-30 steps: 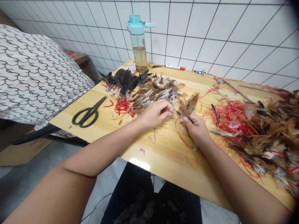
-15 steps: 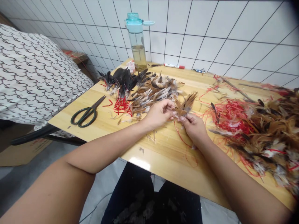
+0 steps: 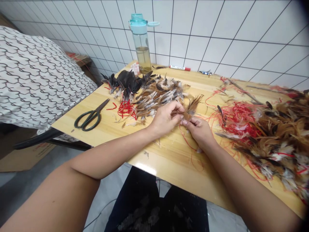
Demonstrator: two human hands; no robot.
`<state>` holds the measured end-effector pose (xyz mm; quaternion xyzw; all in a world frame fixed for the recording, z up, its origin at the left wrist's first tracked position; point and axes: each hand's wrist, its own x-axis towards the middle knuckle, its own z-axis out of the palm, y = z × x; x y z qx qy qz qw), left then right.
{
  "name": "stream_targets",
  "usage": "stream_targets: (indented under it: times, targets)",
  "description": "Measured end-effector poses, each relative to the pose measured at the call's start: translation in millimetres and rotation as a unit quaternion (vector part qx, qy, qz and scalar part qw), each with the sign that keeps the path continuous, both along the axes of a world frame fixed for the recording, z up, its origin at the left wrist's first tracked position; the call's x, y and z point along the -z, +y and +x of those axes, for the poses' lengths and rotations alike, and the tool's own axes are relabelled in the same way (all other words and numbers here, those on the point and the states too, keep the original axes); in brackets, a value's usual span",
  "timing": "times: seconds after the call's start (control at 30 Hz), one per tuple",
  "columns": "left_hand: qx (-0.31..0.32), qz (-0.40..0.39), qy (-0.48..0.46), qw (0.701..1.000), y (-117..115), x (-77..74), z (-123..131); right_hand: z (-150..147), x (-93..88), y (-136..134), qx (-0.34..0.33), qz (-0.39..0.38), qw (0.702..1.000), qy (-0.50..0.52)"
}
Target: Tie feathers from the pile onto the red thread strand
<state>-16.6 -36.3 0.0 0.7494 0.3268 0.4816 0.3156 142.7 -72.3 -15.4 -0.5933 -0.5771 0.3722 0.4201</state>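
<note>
Over the middle of the wooden table, my two hands meet at a small bunch of brown feathers. My right hand pinches the bunch near its base, thumb pressed against the fingers. My left hand is closed with bent fingers at the same base; what its fingertips pinch is too small and hidden to make out. From beneath the hands a thin red thread trails down onto the table. Just behind my left hand lies a pile of brown and white feathers.
Black-handled scissors lie at left, near a red thread tangle and black feathers. A water bottle and red-capped marker are by the tiled wall. Red threads and heaped tied feathers cover the right side.
My left hand has shifted slightly right and up, its fingers now closer over the feathers' base. My right hand has stayed nearly in place, still pinching the bunch.
</note>
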Motion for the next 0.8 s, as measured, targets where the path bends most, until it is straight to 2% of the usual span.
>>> stream_targets:
  times: [0.13,0.3,0.47,0.63,0.8]
  targets:
    - [0.002,0.005,0.008,1.000,0,1.4,1,1,3.5,1,-0.029,0.010,0.999,0.033]
    - [0.053,-0.043,-0.021,0.997,1,-2.6,-3,2,1.3,0,-0.013,0.027,0.999,0.028]
    - [-0.011,-0.107,-0.038,0.994,4,-12.4,-10,4,-0.4,-1,0.024,0.022,0.997,0.069]
    - [0.044,-0.224,0.053,0.972,3,-10.6,-9,4,-2.0,-2,0.036,0.001,0.993,0.111]
    - [0.001,-0.243,0.018,0.970,4,-5.1,-5,5,0.4,-1,0.033,0.003,0.992,0.123]
